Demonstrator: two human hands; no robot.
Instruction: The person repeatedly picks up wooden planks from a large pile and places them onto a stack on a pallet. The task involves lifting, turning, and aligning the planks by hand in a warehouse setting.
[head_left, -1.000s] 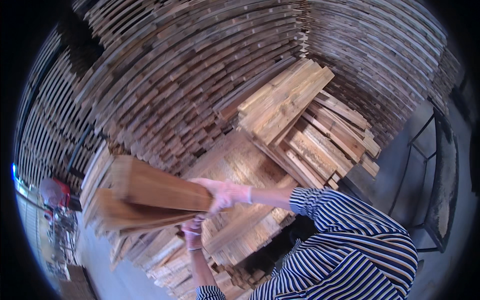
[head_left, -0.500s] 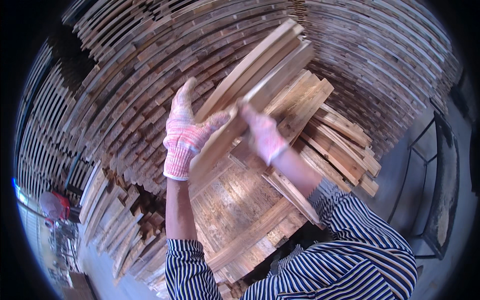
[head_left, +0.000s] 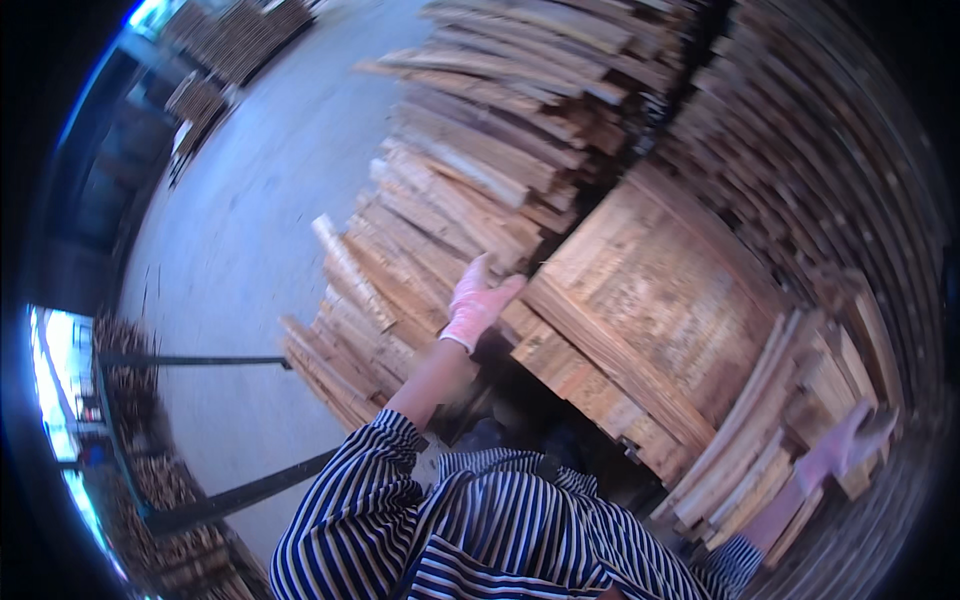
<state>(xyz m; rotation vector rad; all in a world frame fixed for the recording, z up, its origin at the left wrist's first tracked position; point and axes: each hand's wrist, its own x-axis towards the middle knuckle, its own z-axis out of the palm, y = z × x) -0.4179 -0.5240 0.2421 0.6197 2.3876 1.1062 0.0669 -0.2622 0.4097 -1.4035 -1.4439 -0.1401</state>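
My left hand (head_left: 478, 308), in a pink-and-white knit glove, reaches forward with thumb and fingers apart and nothing between them. It hovers between a pile of rough wooden boards (head_left: 440, 180) and the near-left corner of a flat wooden stack (head_left: 660, 290); whether it touches either I cannot tell. Far to the right, my right hand (head_left: 845, 445), gloved alike and blurred, has its fingers spread. It is over or against the ends of several loose planks (head_left: 750, 430) lying on the right side of the stack.
Tall layered walls of stacked lumber (head_left: 820, 140) rise at the right. Grey floor (head_left: 240, 210) stretches at the left, with a dark metal frame (head_left: 240, 495) at lower left. More lumber stacks (head_left: 240, 40) stand in the far left.
The view has swung left, bringing the floor and the board pile into the middle. My hands, earlier close together at the long planks, are now wide apart, the right one over the loose planks.
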